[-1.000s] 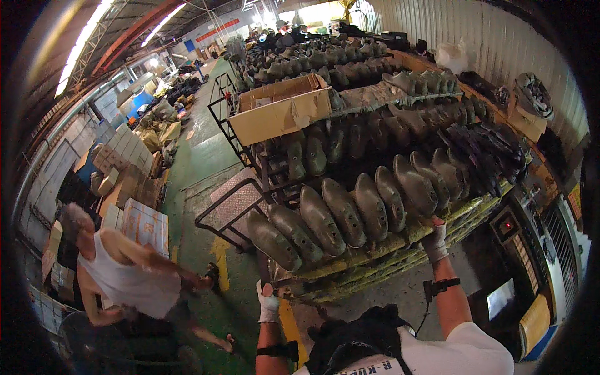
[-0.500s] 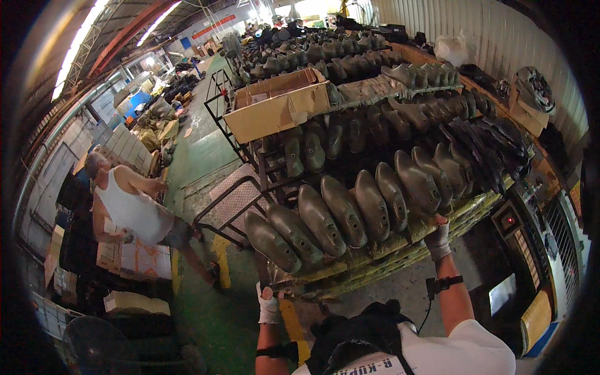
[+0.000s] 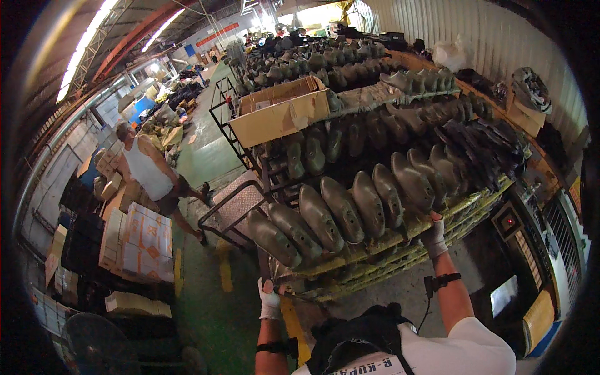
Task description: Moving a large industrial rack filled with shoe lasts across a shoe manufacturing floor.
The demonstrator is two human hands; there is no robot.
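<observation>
In front of me stands a long multi-tier rack (image 3: 369,257) with yellowish wrapping along its shelf edges. A row of olive-brown shoe lasts (image 3: 343,209) leans along its near tier, small holes showing in several of them. My left hand (image 3: 269,300), in a pale glove with bare fingertips, is closed on the rack's near left corner. Farther right, my right hand (image 3: 434,237), gloved the same way, grips the front shelf edge below the lasts. Part of the fingers of both hands is hidden by the rack. Dark, flat, limp pieces (image 3: 482,149) lie at the row's right end.
An opened cardboard box (image 3: 281,119) sits on the rack, with more rows of lasts behind. Left of it is a metal cart frame (image 3: 234,206). A co-worker (image 3: 150,169) walks beside stacked cartons (image 3: 147,240). A machine panel (image 3: 509,220) stands at right.
The co-worker at left has walked farther away, uncovering more of the cartons. My hands keep their hold on the rack, and the view has shifted only slightly.
</observation>
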